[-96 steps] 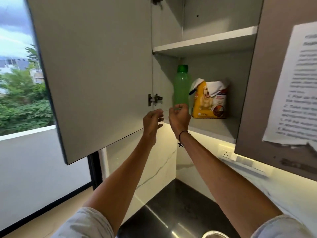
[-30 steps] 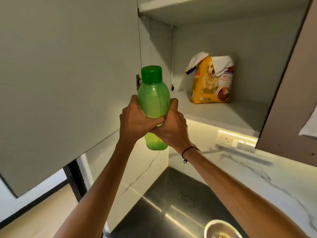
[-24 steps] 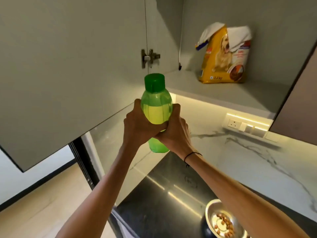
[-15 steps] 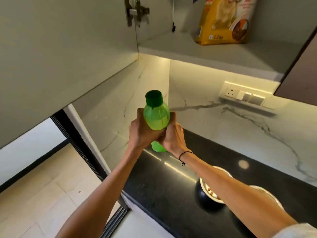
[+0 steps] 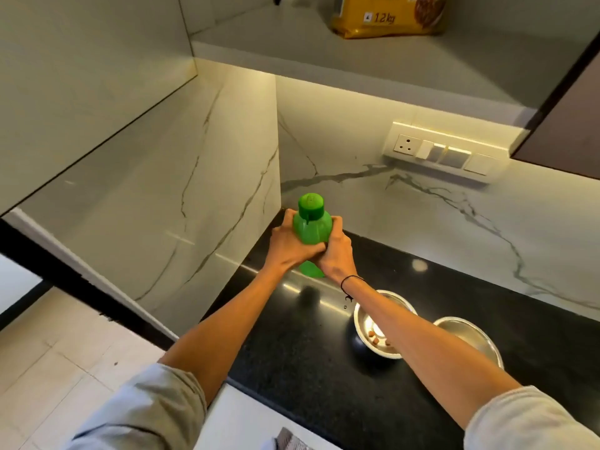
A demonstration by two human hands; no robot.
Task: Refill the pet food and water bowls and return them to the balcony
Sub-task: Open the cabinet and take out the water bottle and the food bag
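Gripping the green bottle (image 5: 311, 232) with both hands, left hand (image 5: 290, 246) and right hand (image 5: 336, 251) curled round its body, we hold it upright above the black counter (image 5: 292, 368). Two steel bowls (image 5: 378, 332) sit near right; kibble shows in one.

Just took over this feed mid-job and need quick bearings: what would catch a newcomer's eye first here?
The bright green bottle, cap on, gripped by the left hand and right hand over the far corner of the black countertop. Near the right forearm, two steel bowls: the nearer bowl holds a few kibble pieces, the other bowl sits to its right. Above, a yellow pet food bag stands on the cabinet shelf.
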